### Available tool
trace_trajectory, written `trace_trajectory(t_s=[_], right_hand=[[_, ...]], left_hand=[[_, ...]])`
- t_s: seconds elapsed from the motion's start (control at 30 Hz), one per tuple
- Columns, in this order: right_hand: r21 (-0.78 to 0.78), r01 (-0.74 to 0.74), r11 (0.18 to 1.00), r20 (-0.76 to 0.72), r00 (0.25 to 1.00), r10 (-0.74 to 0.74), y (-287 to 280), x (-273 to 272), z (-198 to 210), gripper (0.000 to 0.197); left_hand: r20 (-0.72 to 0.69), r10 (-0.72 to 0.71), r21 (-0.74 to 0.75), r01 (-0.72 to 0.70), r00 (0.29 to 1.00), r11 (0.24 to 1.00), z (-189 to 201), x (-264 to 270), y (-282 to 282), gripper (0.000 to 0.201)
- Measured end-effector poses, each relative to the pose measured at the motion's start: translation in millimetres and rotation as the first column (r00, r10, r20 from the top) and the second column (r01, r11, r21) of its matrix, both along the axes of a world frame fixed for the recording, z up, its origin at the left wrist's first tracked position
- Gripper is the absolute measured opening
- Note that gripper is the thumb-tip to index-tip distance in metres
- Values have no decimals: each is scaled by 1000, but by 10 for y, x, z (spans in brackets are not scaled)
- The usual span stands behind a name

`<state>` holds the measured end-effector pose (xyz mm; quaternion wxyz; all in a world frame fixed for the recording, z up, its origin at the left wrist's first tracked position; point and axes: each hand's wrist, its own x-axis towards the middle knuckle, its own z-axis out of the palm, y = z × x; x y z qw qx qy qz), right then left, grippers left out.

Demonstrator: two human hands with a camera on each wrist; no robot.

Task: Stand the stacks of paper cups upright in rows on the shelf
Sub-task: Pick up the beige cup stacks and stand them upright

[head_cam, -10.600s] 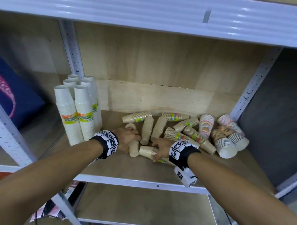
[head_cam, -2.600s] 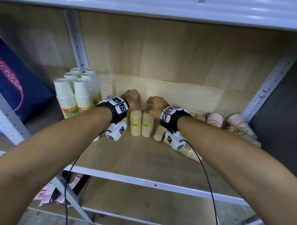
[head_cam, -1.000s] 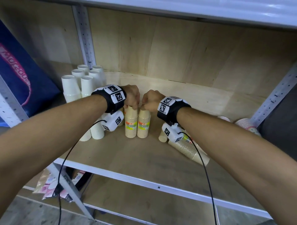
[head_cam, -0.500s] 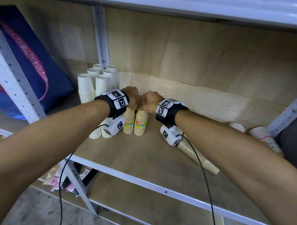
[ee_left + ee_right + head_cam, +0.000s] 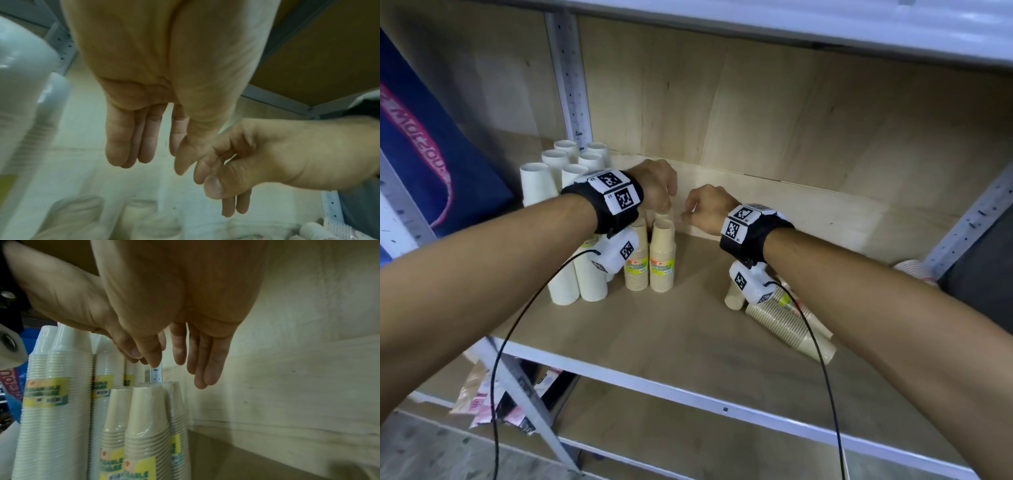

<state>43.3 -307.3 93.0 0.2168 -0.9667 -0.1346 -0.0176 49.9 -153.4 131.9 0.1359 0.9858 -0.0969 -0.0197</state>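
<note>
At left of the head view, tall white ribbed cup stacks stand in rows; beside them the short tan labelled stacks stand upright. My left hand and right hand hover above them, fingers relaxed, holding nothing. At lower right, tapered tan stacks lie toppled on the plywood shelf, awaiting standing.

Shelf board matt pale plywood, grain visible; back panel behind it same wood. Shelf frame painted white perforated metal. Tan cup stacks on board: paper under glossy plastic wrap.
</note>
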Motion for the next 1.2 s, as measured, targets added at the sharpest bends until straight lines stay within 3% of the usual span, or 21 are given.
trace_trajectory(t_s=[0.23, 0.5, 0.7, 0.83, 1.03, 1.2], right_hand=[[-146, 123, 982, -65, 989, -134, -658, -210, -8, 31], [-191, 252, 949, -210, 934, -290, -1501, -648, -424, 35], [-291, 250, 923, -239, 916, -323, -1731, -959, -883, 49], [-254, 294, 921, -236, 905, -354, -1788, -1094, -1048, 56], [-241, 301, 923, -242, 902, -357, -1784, -1214, -1167, 63], [-227, 318, 921, -288, 881, -375, -1807, -1338, -1273, 89]], left_hand=[[-9, -236, -18, 235, 972, 972, -85, -40, -641, 32], [-110, -385, -53, 381, 916, 923, -772, -27, -1291, 37], [-175, -363, -136, 343, 915, 929, -1410, -9, -1440, 71], [-174, -301, -144, 278, 938, 950, -1590, -15, -1413, 88], [-219, -265, -159, 234, 939, 959, -1735, -126, -1368, 88], [-164, -261, -171, 233, 951, 957, -1798, -189, -1327, 89]])
